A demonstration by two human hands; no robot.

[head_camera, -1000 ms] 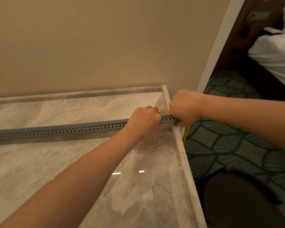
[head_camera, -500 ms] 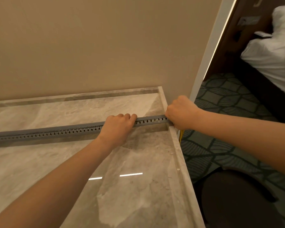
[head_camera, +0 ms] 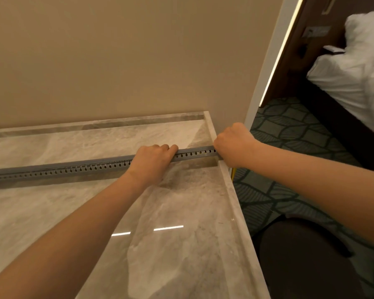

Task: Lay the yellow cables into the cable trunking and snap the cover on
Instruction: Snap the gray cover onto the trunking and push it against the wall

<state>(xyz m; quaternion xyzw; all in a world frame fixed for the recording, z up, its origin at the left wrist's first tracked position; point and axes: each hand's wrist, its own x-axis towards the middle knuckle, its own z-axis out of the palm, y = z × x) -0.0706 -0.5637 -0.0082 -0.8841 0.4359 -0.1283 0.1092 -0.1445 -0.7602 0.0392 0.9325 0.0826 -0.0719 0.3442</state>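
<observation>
A: Trunking location?
B: Grey cable trunking (head_camera: 84, 169) flat on the marble table (head_camera: 181, 244), long axis left to right, parallel to the back wall (head_camera: 117, 61). Right end just at the table's right edge.

A: Left hand?
B: Left hand (head_camera: 151, 162) palm down over the trunking, right of its middle, fingers (head_camera: 168, 147) curled over the far top edge. Grip clamped on the trunking, pressing down by the look of it.

A: Right hand?
B: Right hand (head_camera: 233, 145) fisted around the very right end, at the table edge. Grip closed on the trunking there.

A: Cables?
B: Only a short bit of yellow cable (head_camera: 233, 172) visible, hanging just below the right hand off the table edge. Rest presumably inside the trunking, hidden; cannot confirm.

A: Cover on?
B: Hard to tell, too small. Top looks closed and smooth between the hands, slotted side wall showing. Probably mid-snap.

A: Key relation for next move?
B: Unpressed length runs leftward from the left hand along the long axis. Left hand nearer to it; right hand pinned at the end as anchor. Likely next: sliding the left grip left along the top, pressing as it goes.

A: Clutter?
B: Bed (head_camera: 354, 72) and patterned carpet (head_camera: 289, 137) off to the right, well apart.
</observation>
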